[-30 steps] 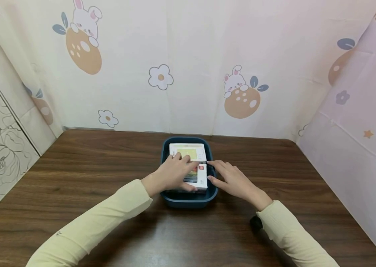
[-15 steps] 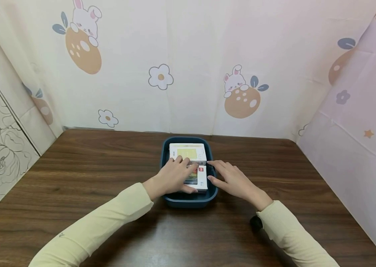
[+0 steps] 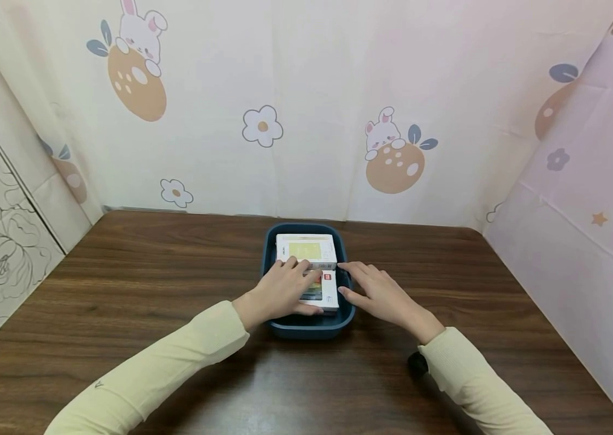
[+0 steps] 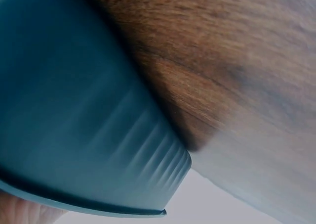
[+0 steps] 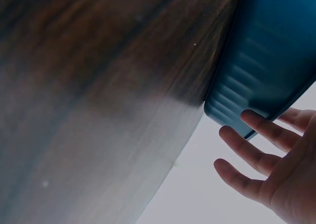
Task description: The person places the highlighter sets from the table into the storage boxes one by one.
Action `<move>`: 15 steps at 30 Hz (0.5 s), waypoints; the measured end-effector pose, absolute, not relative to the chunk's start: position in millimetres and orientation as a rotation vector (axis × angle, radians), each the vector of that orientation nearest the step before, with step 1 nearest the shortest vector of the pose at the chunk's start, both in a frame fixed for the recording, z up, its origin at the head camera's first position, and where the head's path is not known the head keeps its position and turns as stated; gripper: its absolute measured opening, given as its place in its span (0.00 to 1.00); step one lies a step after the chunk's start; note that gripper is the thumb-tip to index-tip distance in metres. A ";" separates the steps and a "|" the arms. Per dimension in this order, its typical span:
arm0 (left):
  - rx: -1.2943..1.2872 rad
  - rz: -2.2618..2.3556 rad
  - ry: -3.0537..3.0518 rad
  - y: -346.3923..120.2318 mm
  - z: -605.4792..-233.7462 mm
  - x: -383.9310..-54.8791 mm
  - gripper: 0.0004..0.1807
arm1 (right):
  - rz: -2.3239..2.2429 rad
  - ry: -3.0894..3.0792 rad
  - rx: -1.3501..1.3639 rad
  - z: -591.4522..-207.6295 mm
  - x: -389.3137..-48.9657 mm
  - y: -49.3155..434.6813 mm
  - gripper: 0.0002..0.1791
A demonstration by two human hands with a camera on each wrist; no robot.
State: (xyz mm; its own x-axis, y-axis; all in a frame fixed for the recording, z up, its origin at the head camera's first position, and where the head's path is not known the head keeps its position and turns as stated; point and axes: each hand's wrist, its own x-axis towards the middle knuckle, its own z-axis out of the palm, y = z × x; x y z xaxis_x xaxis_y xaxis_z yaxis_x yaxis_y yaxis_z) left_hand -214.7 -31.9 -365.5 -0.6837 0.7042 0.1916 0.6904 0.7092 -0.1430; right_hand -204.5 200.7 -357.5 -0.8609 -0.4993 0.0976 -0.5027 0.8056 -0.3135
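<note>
My left hand [image 3: 279,290] lies across the nearer white box [image 3: 330,293], which has a red logo and a coloured picture. Its fingertips reach the seam with the farther box, and its thumb lies along the near edge. That farther white box [image 3: 306,249], with a yellow-green panel, sits behind it in a dark blue plastic bin [image 3: 306,331]. At the bin's right rim is my right hand [image 3: 375,291], fingers extended. The right wrist view shows this hand [image 5: 276,159] with spread fingers overlapping the bin's side [image 5: 266,66]. The left wrist view shows mostly the bin's ribbed wall [image 4: 98,115].
The bin stands on a dark wooden table [image 3: 148,272], near its back edge. A pale printed curtain [image 3: 317,169] hangs behind and along the right side. Under the right sleeve [image 3: 474,374] a small black object [image 3: 417,364] shows.
My left hand has drawn slightly toward me and the nearer box has shifted slightly with it, uncovering more of the farther box. The right hand and the bin have not moved.
</note>
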 end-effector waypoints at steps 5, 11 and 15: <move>-1.111 0.073 -2.685 -31.7 -367.2 -215.6 0.38 | 0.507 -2.972 0.831 -356.9 -204.6 200.7 0.31; -1.107 0.095 -2.674 -32.2 -366.3 -215.6 0.39 | 0.492 -2.969 0.835 -356.7 -204.5 199.7 0.31; -1.105 0.118 -2.660 -32.2 -363.8 -215.3 0.40 | 0.488 -2.953 0.844 -356.9 -204.3 199.2 0.30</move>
State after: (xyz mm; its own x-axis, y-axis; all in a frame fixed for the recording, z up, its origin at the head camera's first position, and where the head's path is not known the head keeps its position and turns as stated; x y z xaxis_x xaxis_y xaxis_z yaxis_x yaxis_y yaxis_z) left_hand -215.3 -32.2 -363.8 -0.6777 0.7062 0.2049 0.6853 0.7076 -0.1724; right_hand -204.3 199.2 -356.9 -0.8524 -0.5101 0.1153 -0.5200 0.8036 -0.2894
